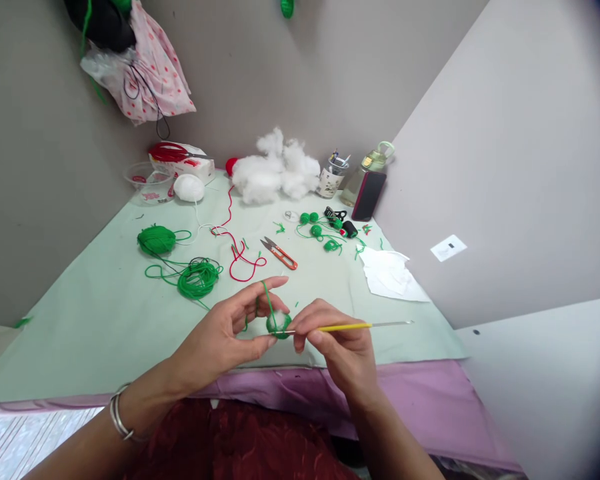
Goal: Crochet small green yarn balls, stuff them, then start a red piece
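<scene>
The pale green counter (105, 320) carries white stuffing (275, 170) at its far edge and loose green yarn (197, 279) left of the middle. Above the near edge, the left hand (225, 337) pinches a small green ball (279, 323) in its fingers. The right hand (337, 347) has its fingers closed on a hook (360, 326) poked into the ball.

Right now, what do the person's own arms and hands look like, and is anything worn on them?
Both forearms are bare: no sleeves, no gloves. The left hand has a few thin silver bangles at its wrist. The right hand shows no bracelet or watch. No rings show on either hand.
</scene>
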{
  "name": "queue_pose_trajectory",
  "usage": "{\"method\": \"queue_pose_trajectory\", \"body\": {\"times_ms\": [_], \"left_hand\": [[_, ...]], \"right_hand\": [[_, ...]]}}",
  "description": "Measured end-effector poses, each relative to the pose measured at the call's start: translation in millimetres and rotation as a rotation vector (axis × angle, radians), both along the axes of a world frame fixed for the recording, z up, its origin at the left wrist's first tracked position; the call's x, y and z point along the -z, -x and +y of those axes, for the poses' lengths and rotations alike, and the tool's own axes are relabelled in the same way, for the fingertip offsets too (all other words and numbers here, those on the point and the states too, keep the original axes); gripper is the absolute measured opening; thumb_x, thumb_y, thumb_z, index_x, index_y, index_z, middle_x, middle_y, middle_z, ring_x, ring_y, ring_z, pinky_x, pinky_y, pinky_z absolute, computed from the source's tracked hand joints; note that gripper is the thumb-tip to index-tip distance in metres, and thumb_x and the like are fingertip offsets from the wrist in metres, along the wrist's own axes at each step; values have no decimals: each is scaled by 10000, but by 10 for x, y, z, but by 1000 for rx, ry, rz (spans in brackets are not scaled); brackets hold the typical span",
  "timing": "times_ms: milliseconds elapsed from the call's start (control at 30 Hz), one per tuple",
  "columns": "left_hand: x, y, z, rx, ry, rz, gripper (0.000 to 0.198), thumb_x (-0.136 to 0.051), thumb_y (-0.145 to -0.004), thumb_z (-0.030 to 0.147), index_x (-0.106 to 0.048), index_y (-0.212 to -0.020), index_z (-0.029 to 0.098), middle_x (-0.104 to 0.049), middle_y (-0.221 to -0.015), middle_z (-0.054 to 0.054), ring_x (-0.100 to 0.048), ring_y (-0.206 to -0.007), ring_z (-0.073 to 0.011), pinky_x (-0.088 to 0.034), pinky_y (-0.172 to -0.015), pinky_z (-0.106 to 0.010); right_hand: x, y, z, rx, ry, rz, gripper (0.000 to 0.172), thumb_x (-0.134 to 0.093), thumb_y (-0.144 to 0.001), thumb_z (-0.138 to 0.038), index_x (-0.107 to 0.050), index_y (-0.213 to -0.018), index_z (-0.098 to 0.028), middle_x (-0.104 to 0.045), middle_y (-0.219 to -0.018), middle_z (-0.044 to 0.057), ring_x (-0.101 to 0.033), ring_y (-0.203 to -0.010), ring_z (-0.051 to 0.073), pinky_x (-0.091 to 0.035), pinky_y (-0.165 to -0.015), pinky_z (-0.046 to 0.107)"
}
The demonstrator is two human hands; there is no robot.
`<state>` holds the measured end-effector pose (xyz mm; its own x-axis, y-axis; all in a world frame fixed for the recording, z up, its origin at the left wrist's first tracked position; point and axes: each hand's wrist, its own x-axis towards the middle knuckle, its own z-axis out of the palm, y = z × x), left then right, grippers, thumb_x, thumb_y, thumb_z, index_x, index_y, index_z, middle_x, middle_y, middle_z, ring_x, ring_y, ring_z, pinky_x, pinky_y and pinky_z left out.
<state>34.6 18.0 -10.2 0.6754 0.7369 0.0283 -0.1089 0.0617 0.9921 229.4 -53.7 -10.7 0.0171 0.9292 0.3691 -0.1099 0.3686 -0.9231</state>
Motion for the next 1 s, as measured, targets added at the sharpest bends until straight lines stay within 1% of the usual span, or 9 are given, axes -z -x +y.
{"method": "queue_pose_trajectory", "body": {"times_ms": [100,200,267,400,533,667,833,933,1000], "left_hand": [[8,-34,-13,9,104,-68,699,-798,-819,213,-543,-1460,327,-663,-1140,-32,-634,-1065,-194,-474,-1035,-379],[21,-73,-43,44,218,-140,717,-792,-820,213,-517,-1470,341,-639,-1133,-29,-642,-991,-178,-512,-887,-325],[36,-92,-58,58,248,-159,735,-774,-820,204,-493,-1490,316,-632,-1125,-42,-640,-982,-189,-505,-847,-322],[78,-108,-55,91,273,-214,816,-755,-810,192,-415,-1546,285,-634,-1092,-45,-630,-996,-202,-472,-874,-338],[94,-112,-43,127,325,-255,843,-744,-819,195,-373,-1571,283,-640,-1080,-34,-614,-998,-188,-452,-882,-325],[53,-115,-54,149,352,-258,857,-731,-832,209,-338,-1590,277,-649,-1045,-29,-622,-979,-189,-457,-877,-338],[-10,-93,-65,175,368,-269,811,-713,-836,201,-378,-1573,262,-648,-973,-12,-609,-827,-143,-478,-796,-307],[2,-68,-44,178,356,-260,764,-721,-824,218,-444,-1536,247,-621,-945,-5,-587,-804,-133,-467,-752,-279],[28,-55,-24,163,326,-244,733,-736,-821,245,-486,-1510,244,-612,-952,-7,-572,-822,-134,-460,-766,-274]], "right_hand": [[21,16,9,77,-78,-35,123,-704,-946,-280,-823,-972,-259,-752,-853,61,-677,-768,176,-573,-637,298],[52,30,32,143,-78,-45,125,-712,-939,-314,-824,-948,-259,-763,-878,68,-668,-754,179,-567,-651,317],[67,40,54,138,-55,-2,138,-717,-933,-341,-820,-930,-249,-757,-860,66,-655,-706,167,-549,-601,299],[57,47,101,95,3,140,161,-739,-909,-367,-811,-898,-224,-723,-784,47,-621,-583,135,-514,-502,263],[29,28,120,74,18,172,144,-747,-902,-345,-815,-901,-218,-697,-741,35,-619,-585,135,-516,-524,265],[17,14,124,46,36,185,126,-751,-898,-322,-817,-897,-215,-694,-729,32,-622,-595,132,-510,-540,260],[-28,-31,132,50,94,226,166,-745,-895,-335,-795,-822,-195,-691,-713,33,-578,-542,119,-480,-497,253],[-59,-76,134,36,127,237,171,-732,-899,-319,-779,-800,-187,-681,-703,33,-553,-532,113,-456,-482,247],[-68,-87,133,28,154,265,172,-739,-893,-319,-768,-786,-187,-668,-690,26,-534,-521,106,-430,-468,235]]}}
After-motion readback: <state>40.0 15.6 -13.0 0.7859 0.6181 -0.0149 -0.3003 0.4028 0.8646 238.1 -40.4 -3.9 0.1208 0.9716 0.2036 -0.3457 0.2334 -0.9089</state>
